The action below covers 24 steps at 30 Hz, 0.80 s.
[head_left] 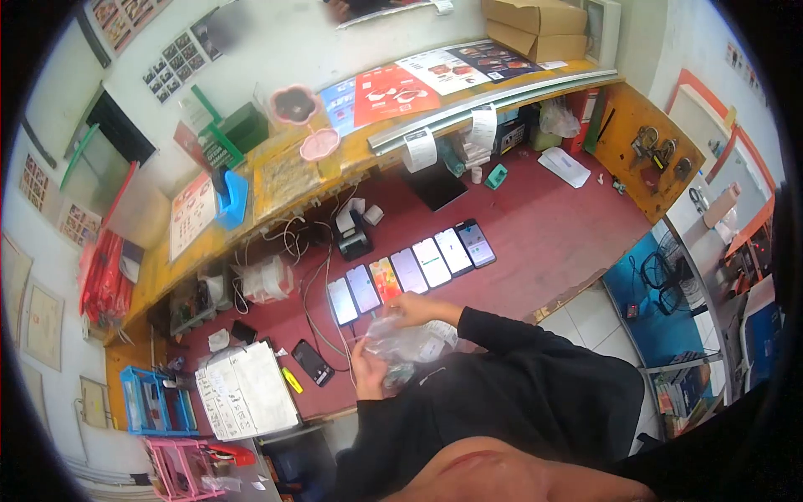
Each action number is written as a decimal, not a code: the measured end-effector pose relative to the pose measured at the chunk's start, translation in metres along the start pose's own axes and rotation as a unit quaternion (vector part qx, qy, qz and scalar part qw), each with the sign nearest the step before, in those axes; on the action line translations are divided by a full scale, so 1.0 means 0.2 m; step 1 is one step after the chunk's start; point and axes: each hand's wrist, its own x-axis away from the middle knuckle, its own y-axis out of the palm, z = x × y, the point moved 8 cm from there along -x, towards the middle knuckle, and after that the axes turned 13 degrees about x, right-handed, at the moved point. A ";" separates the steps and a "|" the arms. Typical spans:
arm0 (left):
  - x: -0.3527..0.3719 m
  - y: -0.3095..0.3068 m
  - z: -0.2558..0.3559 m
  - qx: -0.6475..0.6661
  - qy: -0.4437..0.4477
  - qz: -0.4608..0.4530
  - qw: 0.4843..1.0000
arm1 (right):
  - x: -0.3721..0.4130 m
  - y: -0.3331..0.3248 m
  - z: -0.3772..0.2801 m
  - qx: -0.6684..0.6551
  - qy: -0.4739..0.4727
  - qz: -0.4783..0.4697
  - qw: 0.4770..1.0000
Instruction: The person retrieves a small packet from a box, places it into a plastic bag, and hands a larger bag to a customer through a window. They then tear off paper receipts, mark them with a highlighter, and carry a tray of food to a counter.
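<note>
Below the row of lit phones, my left hand [368, 371] is closed on the left side of a clear plastic bag [403, 343]. My right hand [410, 310] grips the bag's upper edge, close to the lower ends of the phones. Small items show dimly inside the bag; I cannot make out what they are. Several phones [409, 272] lie side by side, screens up, on the red desk [535, 243]. A dark phone [313, 362] rests apart from them, left of my left hand, beside a yellow highlighter [292, 380].
An open notebook [247, 391] lies at the left, near a blue rack [159, 402]. A small black printer [353, 239] and white cables stand behind the phones. A yellow shelf [284, 171] with posters runs above the desk. Keys [648, 142] hang at the right.
</note>
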 end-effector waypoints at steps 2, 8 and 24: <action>-0.04 -0.04 0.04 0.040 0.029 -0.022 0.999 | 0.00 -0.06 -0.02 -0.008 0.043 0.040 0.998; 0.04 0.03 0.05 0.105 -0.008 -0.139 0.985 | -0.08 -0.22 -0.13 -0.043 -0.020 0.135 0.990; 0.08 -0.03 0.11 -0.211 0.054 0.011 0.976 | -0.07 -0.09 -0.28 -0.060 0.048 0.210 0.975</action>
